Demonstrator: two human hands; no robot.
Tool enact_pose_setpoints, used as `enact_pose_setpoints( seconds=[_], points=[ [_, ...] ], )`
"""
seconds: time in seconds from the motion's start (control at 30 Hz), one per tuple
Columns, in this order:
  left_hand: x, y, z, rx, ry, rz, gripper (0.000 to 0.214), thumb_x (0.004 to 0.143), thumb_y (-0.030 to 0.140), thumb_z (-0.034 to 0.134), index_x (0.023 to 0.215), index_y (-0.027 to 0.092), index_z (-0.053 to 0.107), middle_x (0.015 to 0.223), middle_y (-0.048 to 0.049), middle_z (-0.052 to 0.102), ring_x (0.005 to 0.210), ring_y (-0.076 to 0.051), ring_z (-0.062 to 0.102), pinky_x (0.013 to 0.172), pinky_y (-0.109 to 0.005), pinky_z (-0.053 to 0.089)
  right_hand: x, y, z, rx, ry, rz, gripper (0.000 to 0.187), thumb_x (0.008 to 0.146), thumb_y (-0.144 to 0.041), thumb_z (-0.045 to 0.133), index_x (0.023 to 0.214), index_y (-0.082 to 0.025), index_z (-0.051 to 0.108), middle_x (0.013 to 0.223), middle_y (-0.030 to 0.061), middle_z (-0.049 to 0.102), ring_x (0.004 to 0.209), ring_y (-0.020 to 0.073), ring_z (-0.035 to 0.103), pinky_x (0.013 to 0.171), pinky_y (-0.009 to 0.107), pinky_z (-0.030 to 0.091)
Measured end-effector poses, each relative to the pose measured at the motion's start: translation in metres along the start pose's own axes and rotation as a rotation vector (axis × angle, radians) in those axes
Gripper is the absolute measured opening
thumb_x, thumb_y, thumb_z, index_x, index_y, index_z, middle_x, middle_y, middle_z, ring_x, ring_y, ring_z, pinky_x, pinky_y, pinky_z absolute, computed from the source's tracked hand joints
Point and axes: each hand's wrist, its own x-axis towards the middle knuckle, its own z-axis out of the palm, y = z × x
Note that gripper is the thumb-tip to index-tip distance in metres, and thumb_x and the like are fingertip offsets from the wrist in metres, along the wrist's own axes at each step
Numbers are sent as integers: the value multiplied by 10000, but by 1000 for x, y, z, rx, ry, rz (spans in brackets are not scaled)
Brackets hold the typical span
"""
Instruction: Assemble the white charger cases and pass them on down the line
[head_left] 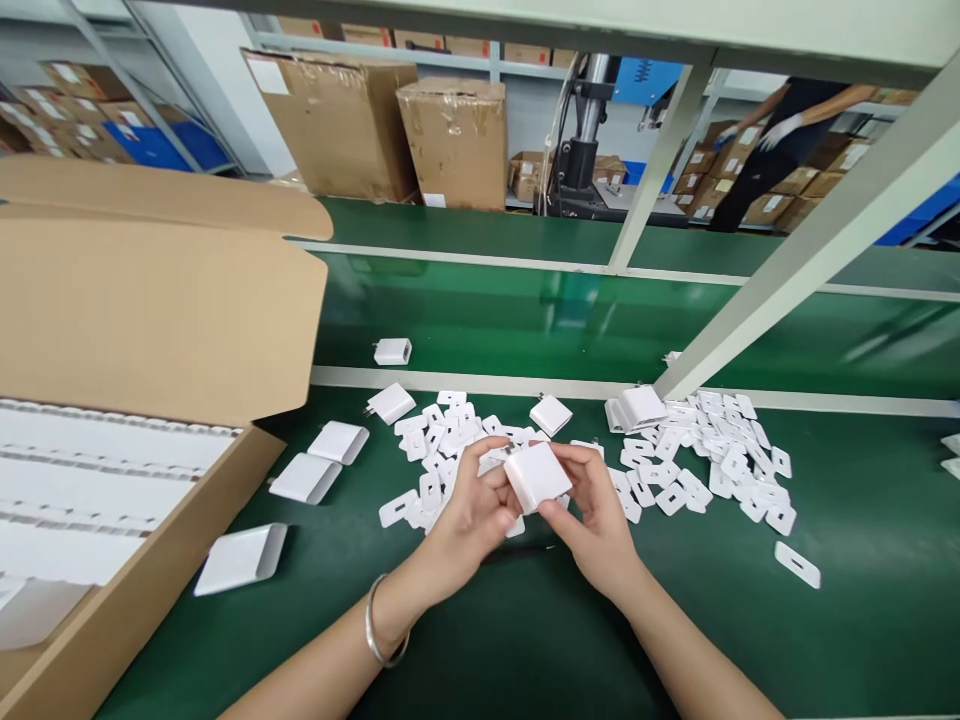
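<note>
A white square charger (537, 477) is held over the green table between both hands. My left hand (471, 510) grips its left side with the fingers curled round it. My right hand (596, 515) pinches its right and lower edge. Behind the hands lies a heap of small white flat plastic pieces (442, 440), and a second heap (712, 460) lies to the right. Several more white chargers (391, 402) rest loose on the table, one (241, 558) close to the box.
An open cardboard box (135, 330) with rows of white items stands at the left. A slanted metal frame post (787, 270) rises at right. A green conveyor belt (525, 320) carries one charger (393, 351). Cartons (457, 140) and a person (787, 130) stand behind.
</note>
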Motion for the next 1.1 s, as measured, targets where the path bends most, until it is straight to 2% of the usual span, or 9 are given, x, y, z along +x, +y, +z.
enact_pose_setpoints(
  seconds=[0.1,0.17,0.23,0.33,0.5,0.67,0.83,0.93,1.1],
  points=[
    [-3,-6,1,167,-9,-9,790,948,437,789,1567,348,305,1395,-125,650,1126,-238,654,968,-385,502,-2,4,5,22,119,-26,465,868,-369,865,1229,-321,575,1191,42,668,1056,206,697,875,329,602],
    [-4,-9,-2,227,-20,-33,752,980,384,754,1591,342,317,1453,-129,617,1245,-269,621,1030,-404,490,-3,4,7,13,140,-34,533,834,-366,895,1258,-318,575,1170,45,660,1026,205,699,852,328,618],
    [-3,-10,-6,292,-21,16,699,981,369,749,1575,325,384,1494,-129,578,1320,-295,583,1097,-437,466,-4,3,7,-4,125,-52,546,849,-388,881,1306,-313,591,1174,61,650,1033,217,695,857,346,633],
    [-1,-6,-11,425,19,160,614,990,348,728,1541,311,460,1510,-125,537,1340,-306,556,1154,-472,431,-3,1,4,-23,80,-122,473,933,-416,796,1366,-323,630,1201,80,616,1033,222,668,841,357,645],
    [-1,3,-12,576,-41,286,576,1006,333,691,1549,347,501,1453,-118,549,1310,-316,541,1103,-454,469,-3,-2,0,-50,19,-209,458,995,-430,720,1441,-368,636,1152,78,574,1021,223,612,787,337,639],
    [-4,1,-4,556,36,382,463,994,353,703,1437,343,568,1199,-74,581,1081,-259,579,940,-365,497,-4,-6,4,-77,16,-223,397,995,-454,715,1372,-346,656,1081,61,576,912,201,604,753,321,611],
    [-4,-4,0,501,19,329,435,1041,424,633,1462,354,551,1237,-77,569,1125,-262,577,980,-370,483,-4,-8,7,-108,65,-223,366,994,-489,710,1314,-317,663,1009,39,568,846,184,595,735,314,588],
    [-4,-7,0,446,32,355,437,1033,487,630,1436,325,583,1182,-77,576,1052,-250,588,930,-359,497,-4,-8,8,-91,68,-211,391,968,-512,741,1293,-308,664,991,30,561,828,178,606,726,311,595],
    [-1,-9,0,381,123,355,446,986,529,687,1355,280,652,1168,-89,622,1056,-265,618,912,-369,526,-4,-7,9,7,-17,-142,450,947,-478,775,1342,-319,631,1096,51,577,957,205,668,809,345,638]
  ],
)
